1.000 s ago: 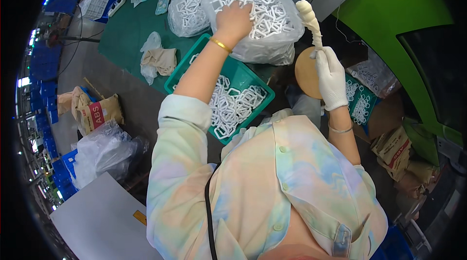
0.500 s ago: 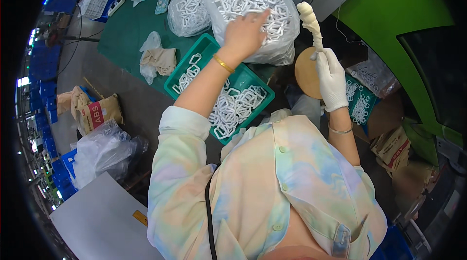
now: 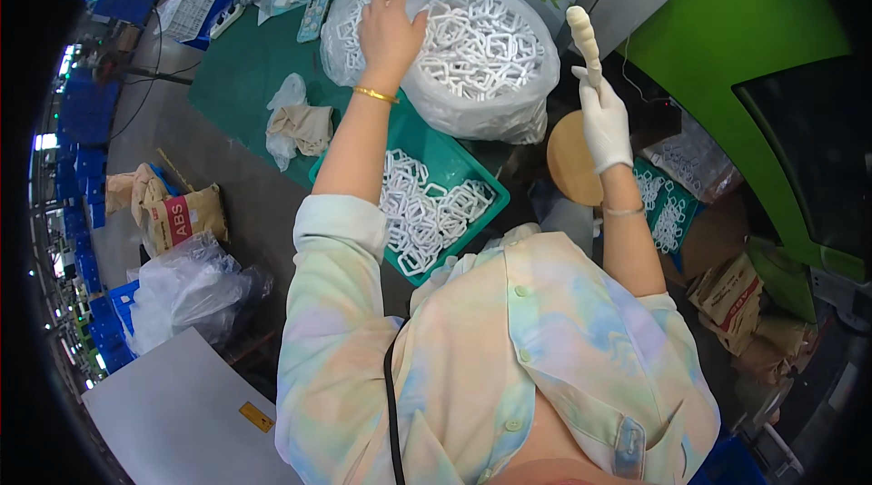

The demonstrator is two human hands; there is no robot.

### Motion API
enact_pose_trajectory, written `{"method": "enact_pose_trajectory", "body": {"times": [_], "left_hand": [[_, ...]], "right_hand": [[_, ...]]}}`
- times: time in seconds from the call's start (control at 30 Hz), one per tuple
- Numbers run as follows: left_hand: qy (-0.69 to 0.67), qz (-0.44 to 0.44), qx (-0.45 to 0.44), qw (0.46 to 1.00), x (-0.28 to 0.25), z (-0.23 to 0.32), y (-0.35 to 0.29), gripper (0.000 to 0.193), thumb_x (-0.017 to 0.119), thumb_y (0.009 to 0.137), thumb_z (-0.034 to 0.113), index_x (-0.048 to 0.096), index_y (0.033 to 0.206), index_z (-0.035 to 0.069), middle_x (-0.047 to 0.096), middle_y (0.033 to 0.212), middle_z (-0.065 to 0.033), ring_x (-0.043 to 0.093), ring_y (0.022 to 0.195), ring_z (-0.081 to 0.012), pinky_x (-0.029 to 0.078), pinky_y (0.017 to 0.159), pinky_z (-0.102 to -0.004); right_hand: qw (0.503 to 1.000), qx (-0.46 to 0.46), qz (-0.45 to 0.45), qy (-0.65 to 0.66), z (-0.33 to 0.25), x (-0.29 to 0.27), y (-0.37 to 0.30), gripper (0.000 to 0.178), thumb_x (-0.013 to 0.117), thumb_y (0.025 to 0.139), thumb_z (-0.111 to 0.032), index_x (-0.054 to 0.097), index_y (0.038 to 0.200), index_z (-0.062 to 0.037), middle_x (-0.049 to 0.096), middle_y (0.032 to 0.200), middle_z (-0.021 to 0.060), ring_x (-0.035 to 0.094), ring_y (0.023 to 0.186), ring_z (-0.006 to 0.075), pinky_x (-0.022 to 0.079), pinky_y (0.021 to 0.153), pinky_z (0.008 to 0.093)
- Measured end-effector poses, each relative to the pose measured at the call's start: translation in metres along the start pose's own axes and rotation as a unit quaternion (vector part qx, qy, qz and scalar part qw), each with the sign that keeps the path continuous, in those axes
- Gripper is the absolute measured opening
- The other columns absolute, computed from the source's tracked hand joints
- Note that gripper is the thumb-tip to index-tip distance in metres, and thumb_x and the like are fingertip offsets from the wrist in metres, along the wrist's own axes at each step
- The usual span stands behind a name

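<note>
My bare left hand (image 3: 389, 33), a gold bangle at its wrist, is over the smaller clear bag (image 3: 343, 54), which holds white plastic rings. Its fingers point forward with the thumb apart, and I see nothing held. Beside it stands a larger bag (image 3: 486, 113) filled with white angular rings (image 3: 477, 44). In a white glove, my right hand (image 3: 603, 122) is closed round the lower end of a cream, ridged stick (image 3: 584, 38) held upright; its exact kind cannot be made out. Under my left forearm lies a green crate (image 3: 451, 142) with more white rings (image 3: 431, 212).
A round wooden disc (image 3: 574, 158) is left of my right wrist. Right of that wrist, another green tray (image 3: 677, 235) holds rings. A green machine (image 3: 718, 40) borders the right. On the green table (image 3: 238, 85) lies a beige cloth (image 3: 304, 126). Paper sacks (image 3: 186, 217) are at left.
My left hand has moved left, from the larger bag to the smaller one. My right hand, still gripping the stick, has shifted slightly forward and left.
</note>
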State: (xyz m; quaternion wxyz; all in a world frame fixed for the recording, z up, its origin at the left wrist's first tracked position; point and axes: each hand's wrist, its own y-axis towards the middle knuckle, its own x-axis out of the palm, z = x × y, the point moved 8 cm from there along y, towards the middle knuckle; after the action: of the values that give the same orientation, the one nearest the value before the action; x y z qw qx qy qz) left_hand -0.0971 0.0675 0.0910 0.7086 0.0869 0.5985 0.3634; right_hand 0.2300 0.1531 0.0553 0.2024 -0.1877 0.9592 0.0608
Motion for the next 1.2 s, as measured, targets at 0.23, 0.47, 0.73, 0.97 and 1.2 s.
{"method": "enact_pose_trajectory", "body": {"times": [0.23, 0.47, 0.73, 0.97, 1.2], "left_hand": [[-0.061, -0.186, -0.180, 0.964, 0.085, -0.117, -0.004, 0.055, 0.063, 0.087, 0.045, 0.067, 0.120, 0.001, 0.068, 0.114, -0.0219, 0.065, 0.096, -0.0375, 0.050, 0.088, -0.0461], [-0.353, -0.181, -0.268, 0.878, 0.048, -0.053, 0.021, 0.042, 0.058, 0.093, 0.033, 0.068, 0.113, -0.003, 0.062, 0.074, -0.0055, 0.058, 0.065, -0.0206, 0.045, 0.063, -0.0344], [-0.618, -0.134, -0.316, 0.707, -0.014, -0.022, 0.042, 0.025, 0.053, 0.101, 0.023, 0.070, 0.099, 0.005, 0.038, 0.062, 0.0101, 0.030, 0.048, -0.0019, 0.021, 0.043, -0.0215], [-0.619, -0.160, -0.348, 0.686, -0.004, -0.040, 0.017, 0.023, 0.052, 0.101, 0.020, 0.068, 0.103, 0.004, 0.037, 0.061, 0.0103, 0.027, 0.046, -0.0015, 0.019, 0.041, -0.0209], [-0.397, -0.009, -0.299, 0.868, -0.022, -0.050, 0.006, 0.021, 0.060, 0.096, 0.019, 0.066, 0.106, 0.001, 0.052, 0.072, 0.0008, 0.056, 0.068, -0.0158, 0.046, 0.061, -0.0297]], "right_hand": [[0.990, 0.048, -0.072, 0.114, 0.003, 0.076, 0.039, 0.044, 0.069, 0.090, -0.037, 0.069, 0.109, 0.0026, 0.070, 0.090, 0.0085, 0.060, 0.083, 0.0125, 0.048, 0.078, 0.0301], [0.974, 0.044, 0.039, 0.218, 0.013, 0.054, 0.065, 0.022, 0.066, 0.094, -0.019, 0.066, 0.103, 0.0016, 0.061, 0.084, -0.0034, 0.049, 0.073, 0.0044, 0.039, 0.066, 0.0238], [0.972, 0.002, 0.044, 0.232, -0.057, 0.009, 0.073, 0.020, 0.065, 0.091, -0.017, 0.065, 0.098, 0.0022, 0.058, 0.080, -0.0019, 0.049, 0.071, 0.0064, 0.042, 0.065, 0.0255], [0.982, 0.031, 0.012, 0.188, -0.032, 0.020, 0.068, 0.020, 0.067, 0.091, -0.022, 0.065, 0.092, -0.0017, 0.054, 0.073, -0.0060, 0.044, 0.062, 0.0042, 0.034, 0.055, 0.0227], [0.993, 0.061, 0.023, 0.095, -0.001, 0.017, 0.047, 0.033, 0.068, 0.090, -0.027, 0.064, 0.095, 0.0054, 0.057, 0.078, -0.0013, 0.047, 0.071, 0.0068, 0.040, 0.064, 0.0255]]}}
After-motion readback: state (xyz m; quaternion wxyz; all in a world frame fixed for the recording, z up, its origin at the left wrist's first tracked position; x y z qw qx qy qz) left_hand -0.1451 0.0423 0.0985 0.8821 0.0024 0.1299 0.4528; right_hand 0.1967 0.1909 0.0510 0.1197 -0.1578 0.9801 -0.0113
